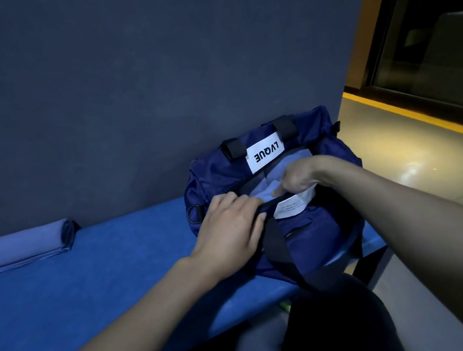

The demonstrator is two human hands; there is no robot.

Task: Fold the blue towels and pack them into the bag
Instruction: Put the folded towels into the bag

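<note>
Right hand (297, 179) curls into the bag (306, 224) at frame centre, pushing a blue towel (265, 189) down; left hand (232, 229) grips the rim. Better to press flat, leaving room for the folded towels (24, 246) at left on the worktop (104, 278).

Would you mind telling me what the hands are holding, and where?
The left hand grips the bag at its near rim. The right hand reaches into the bag onto a towel; its grip is hidden.
</note>
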